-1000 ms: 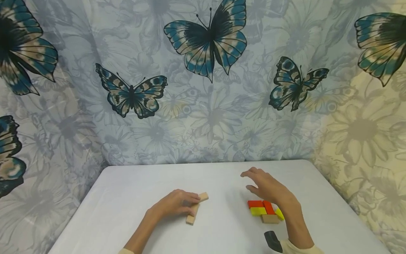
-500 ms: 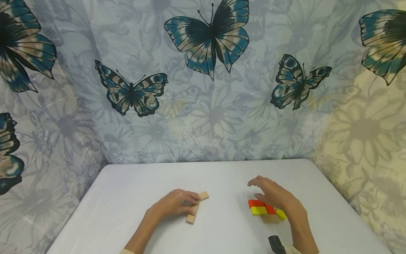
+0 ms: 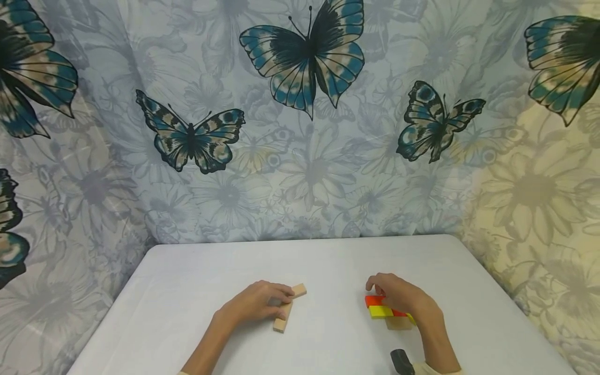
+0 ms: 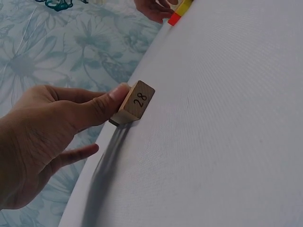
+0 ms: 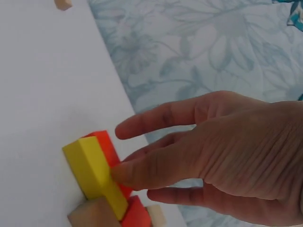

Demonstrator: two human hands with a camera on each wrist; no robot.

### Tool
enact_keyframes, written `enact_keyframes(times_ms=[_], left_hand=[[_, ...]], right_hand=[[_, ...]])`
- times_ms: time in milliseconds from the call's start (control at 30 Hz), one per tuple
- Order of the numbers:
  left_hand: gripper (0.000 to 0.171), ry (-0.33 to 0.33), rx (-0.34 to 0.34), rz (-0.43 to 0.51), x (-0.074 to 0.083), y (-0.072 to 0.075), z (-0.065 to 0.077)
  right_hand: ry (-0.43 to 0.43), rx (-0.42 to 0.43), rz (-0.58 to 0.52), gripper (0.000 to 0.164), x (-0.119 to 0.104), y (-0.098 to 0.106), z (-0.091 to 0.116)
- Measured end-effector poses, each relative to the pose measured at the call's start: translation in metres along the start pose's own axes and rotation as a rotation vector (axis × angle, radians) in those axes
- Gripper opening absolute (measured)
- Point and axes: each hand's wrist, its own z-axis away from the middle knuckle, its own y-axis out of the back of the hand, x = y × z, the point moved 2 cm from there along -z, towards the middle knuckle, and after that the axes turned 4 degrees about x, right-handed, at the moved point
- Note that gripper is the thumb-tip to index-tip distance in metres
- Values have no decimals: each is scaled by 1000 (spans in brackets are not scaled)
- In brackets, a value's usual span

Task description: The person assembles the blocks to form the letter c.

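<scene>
On the left of the table, my left hand [image 3: 255, 302] grips a plain wooden block [image 3: 280, 325] between thumb and fingers. The left wrist view shows the number 28 on the block's end [image 4: 141, 98]. A second plain block [image 3: 299, 290] lies at an angle by the fingertips. My right hand [image 3: 405, 296] is over a cluster of coloured blocks, fingers loosely extended. Its thumb lies at the side of a yellow block [image 5: 85, 165], whether touching I cannot tell. Beside that are a red block [image 5: 108, 145], another red block [image 5: 136, 213] and a wooden block [image 5: 94, 213].
The white table [image 3: 225, 265] runs back to a butterfly-printed cloth [image 3: 319, 198]. A dark device [image 3: 401, 361] sits by the right sleeve [image 3: 433, 369]. The right hand and wrist partly cover the cluster, including a second yellow block [image 3: 411, 319].
My right hand has come down and nearer, from behind the coloured blocks to over them, covering more of the cluster. The left hand and its block have stayed in place.
</scene>
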Motion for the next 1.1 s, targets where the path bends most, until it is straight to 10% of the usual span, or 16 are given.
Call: enact_keyframes(times_ms=[1100], left_hand=[[41,55,-11,-13,1,-3,0]], right_hand=[[-15,137,113,32,4,-21,-10]])
